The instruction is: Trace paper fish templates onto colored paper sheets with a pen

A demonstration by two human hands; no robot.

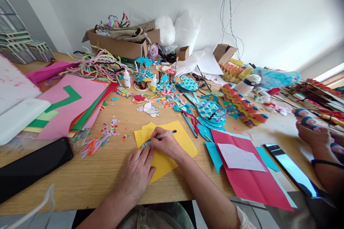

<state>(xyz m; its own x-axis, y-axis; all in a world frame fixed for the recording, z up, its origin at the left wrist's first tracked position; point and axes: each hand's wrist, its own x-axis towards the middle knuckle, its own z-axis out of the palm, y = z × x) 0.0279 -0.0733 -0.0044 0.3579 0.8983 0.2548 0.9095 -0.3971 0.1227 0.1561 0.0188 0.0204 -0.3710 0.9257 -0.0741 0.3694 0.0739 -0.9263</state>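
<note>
Yellow paper (172,157) lies on the table in front of me. A small grey-and-white fish cutout (146,144) rests on its left part. My right hand (166,144) is closed round a pen (167,134), whose tip end is hidden by the fingers near the cutout. My left hand (139,167) lies flat over the paper's left edge, its fingertips touching or close to the cutout. Left of the fish, a thin curved line shows on the yellow paper.
Coloured paper sheets (75,96) and a black phone (37,168) lie left. Red paper (247,182) and another phone (291,170) lie right. Glue bottles (126,78), scraps and blue fish crafts (212,109) stand beyond. Another person's hand (314,136) holds something at far right.
</note>
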